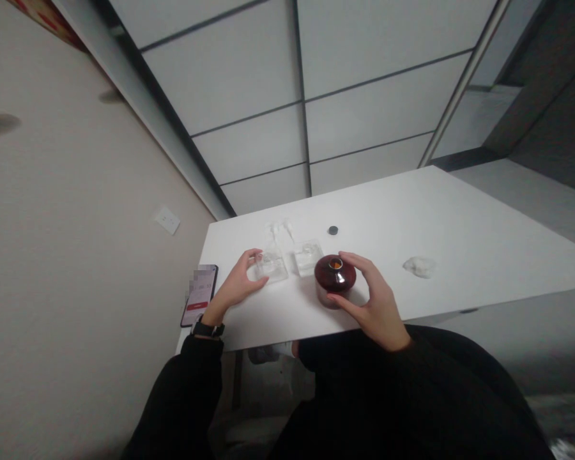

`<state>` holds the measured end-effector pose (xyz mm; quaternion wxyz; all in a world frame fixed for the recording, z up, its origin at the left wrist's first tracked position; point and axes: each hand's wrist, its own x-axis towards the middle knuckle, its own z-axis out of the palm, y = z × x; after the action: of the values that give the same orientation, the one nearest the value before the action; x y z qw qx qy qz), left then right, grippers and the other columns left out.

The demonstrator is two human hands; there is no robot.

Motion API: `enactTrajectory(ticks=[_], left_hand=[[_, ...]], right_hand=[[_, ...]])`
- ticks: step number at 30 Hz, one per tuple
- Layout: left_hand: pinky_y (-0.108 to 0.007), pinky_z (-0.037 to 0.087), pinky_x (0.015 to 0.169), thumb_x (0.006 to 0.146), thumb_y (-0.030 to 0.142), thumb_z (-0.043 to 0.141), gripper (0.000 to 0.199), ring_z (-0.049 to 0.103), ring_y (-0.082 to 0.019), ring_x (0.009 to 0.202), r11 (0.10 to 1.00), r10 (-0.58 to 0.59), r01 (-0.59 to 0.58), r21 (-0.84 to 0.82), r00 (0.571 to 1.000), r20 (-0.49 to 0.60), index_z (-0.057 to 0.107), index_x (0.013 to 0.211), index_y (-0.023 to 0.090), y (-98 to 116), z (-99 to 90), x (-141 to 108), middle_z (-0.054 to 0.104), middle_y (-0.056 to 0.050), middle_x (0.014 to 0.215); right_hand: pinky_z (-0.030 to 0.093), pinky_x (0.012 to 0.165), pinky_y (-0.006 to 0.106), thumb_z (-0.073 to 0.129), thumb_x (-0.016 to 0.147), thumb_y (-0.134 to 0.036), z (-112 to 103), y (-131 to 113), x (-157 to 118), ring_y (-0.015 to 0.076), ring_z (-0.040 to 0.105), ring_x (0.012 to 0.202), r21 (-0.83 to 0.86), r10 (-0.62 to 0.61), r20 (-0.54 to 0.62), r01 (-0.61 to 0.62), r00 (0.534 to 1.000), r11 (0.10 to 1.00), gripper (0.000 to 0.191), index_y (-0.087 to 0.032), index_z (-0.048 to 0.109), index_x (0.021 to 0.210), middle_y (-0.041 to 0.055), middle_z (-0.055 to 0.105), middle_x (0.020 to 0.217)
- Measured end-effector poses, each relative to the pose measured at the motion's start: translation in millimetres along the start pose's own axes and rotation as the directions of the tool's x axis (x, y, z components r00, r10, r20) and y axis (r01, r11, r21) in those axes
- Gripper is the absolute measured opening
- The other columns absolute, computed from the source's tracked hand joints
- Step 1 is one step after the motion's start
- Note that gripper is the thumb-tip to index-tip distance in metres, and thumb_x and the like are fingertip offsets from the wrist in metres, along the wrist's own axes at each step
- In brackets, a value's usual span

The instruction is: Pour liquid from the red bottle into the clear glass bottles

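Observation:
My left hand (238, 285) is wrapped around the base of a clear glass flask (271, 263) that stands on the white table (460, 236). My right hand (371, 301) cups a dark red, round bottle (334, 277) with an open neck, fingers curled around its right side. A second clear glass vessel (308, 257) stands between the flask and the red bottle, touched by neither hand.
A phone (200, 295) with a lit screen lies at the table's left edge by my left wrist. A small dark cap (333, 230) sits further back. A crumpled white tissue (420, 266) lies to the right. A wall runs along the left.

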<state>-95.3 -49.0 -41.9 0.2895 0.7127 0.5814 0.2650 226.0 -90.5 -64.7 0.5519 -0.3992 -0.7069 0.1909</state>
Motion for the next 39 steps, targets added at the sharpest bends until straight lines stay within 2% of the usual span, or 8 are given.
enactTrajectory(ticks=[5, 8, 11, 15, 20, 27, 34, 39], left_hand=[[-0.06, 0.027, 0.131, 0.082, 0.047, 0.081, 0.093, 0.035, -0.038, 0.159, 0.944, 0.136, -0.113, 0.311, 0.989, -0.053, 0.032, 0.157, 0.022, 31.1, -6.3, 4.8, 0.038, -0.02, 0.168], [-0.057, 0.024, 0.133, 0.082, 0.052, 0.083, 0.104, 0.027, -0.037, 0.163, 0.852, 0.257, -0.259, 0.455, 0.964, 0.068, 0.026, 0.162, 0.019, 65.0, 6.8, 19.7, 0.032, -0.022, 0.172], [-0.057, 0.025, 0.131, 0.079, 0.053, 0.087, 0.105, 0.036, -0.04, 0.158, 0.769, 0.232, -0.309, 0.559, 0.951, 0.207, 0.035, 0.159, 0.01, 90.1, 26.5, 43.5, 0.041, -0.027, 0.166], [-0.056, 0.037, 0.123, 0.08, 0.051, 0.086, 0.073, 0.063, -0.039, 0.134, 0.736, 0.177, -0.333, 0.589, 0.935, 0.307, 0.063, 0.135, 0.009, 101.1, 44.0, 70.1, 0.071, -0.022, 0.136], [-0.056, 0.048, 0.113, 0.078, 0.047, 0.087, 0.061, 0.069, -0.037, 0.122, 0.836, 0.23, -0.283, 0.47, 0.958, 0.169, 0.067, 0.129, 0.018, 100.5, 43.9, 73.9, 0.075, -0.015, 0.129], [-0.049, 0.048, 0.116, 0.079, 0.036, 0.087, 0.064, 0.063, -0.03, 0.129, 0.917, 0.35, -0.329, 0.225, 0.935, -0.06, 0.059, 0.135, 0.022, 120.9, 19.6, 37.8, 0.067, -0.011, 0.138], [-0.047, 0.051, 0.114, 0.076, 0.039, 0.088, 0.072, 0.058, -0.029, 0.137, 0.956, 0.181, -0.214, -0.199, 0.968, -0.172, 0.05, 0.135, 0.027, 124.9, 6.2, -5.9, 0.061, -0.01, 0.14], [-0.047, 0.054, 0.113, 0.073, 0.042, 0.091, 0.067, 0.064, -0.028, 0.13, 0.928, 0.14, -0.202, -0.312, 0.968, -0.21, 0.049, 0.123, 0.026, 114.2, 8.5, -23.2, 0.065, -0.01, 0.133]], right_hand=[[0.055, 0.111, 0.057, 0.079, 0.091, -0.037, -0.9, 0.2, 0.8, 0.0315, 0.064, 0.133, -0.005, 0.004, 0.004, -0.004, 1.0, 1.0, 0.059, -0.028, 0.054, 0.143, 0.0134, 0.067, 0.141], [0.055, 0.111, 0.057, 0.079, 0.09, -0.038, -2.6, -0.2, 1.9, 0.0319, 0.064, 0.133, -0.017, 0.006, 0.014, -0.005, 1.0, 1.0, 0.059, -0.027, 0.055, 0.142, 0.0141, 0.066, 0.14], [0.054, 0.111, 0.057, 0.08, 0.089, -0.039, -4.9, 0.4, 3.0, 0.0323, 0.064, 0.132, -0.026, 0.002, 0.01, -0.002, 1.0, 1.0, 0.059, -0.026, 0.055, 0.141, 0.0146, 0.066, 0.14], [0.054, 0.111, 0.057, 0.079, 0.089, -0.038, -9.1, 3.6, 3.8, 0.032, 0.063, 0.133, -0.032, -0.007, -0.016, 0.006, 1.0, 0.999, 0.059, -0.026, 0.055, 0.141, 0.0146, 0.066, 0.139], [0.051, 0.114, 0.058, 0.079, 0.089, -0.039, -14.9, 9.0, 4.1, 0.0332, 0.062, 0.134, -0.035, 0.017, -0.06, -0.019, 0.998, 0.999, 0.06, -0.026, 0.056, 0.142, 0.0144, 0.065, 0.14], [0.05, 0.115, 0.058, 0.08, 0.088, -0.041, -16.9, 12.7, 4.1, 0.0336, 0.061, 0.134, -0.027, 0.038, -0.061, -0.039, 0.997, 0.999, 0.061, -0.025, 0.056, 0.142, 0.0147, 0.065, 0.141], [0.049, 0.116, 0.059, 0.079, 0.088, -0.038, -15.0, 11.0, 3.4, 0.033, 0.061, 0.135, 0.002, 0.05, -0.075, -0.05, 0.996, 0.999, 0.06, -0.026, 0.056, 0.142, 0.0136, 0.065, 0.141], [0.05, 0.116, 0.059, 0.079, 0.089, -0.037, -12.3, 7.7, 3.9, 0.0326, 0.061, 0.136, 0.009, 0.055, -0.047, -0.055, 0.997, 0.998, 0.06, -0.026, 0.055, 0.143, 0.0145, 0.064, 0.142]])
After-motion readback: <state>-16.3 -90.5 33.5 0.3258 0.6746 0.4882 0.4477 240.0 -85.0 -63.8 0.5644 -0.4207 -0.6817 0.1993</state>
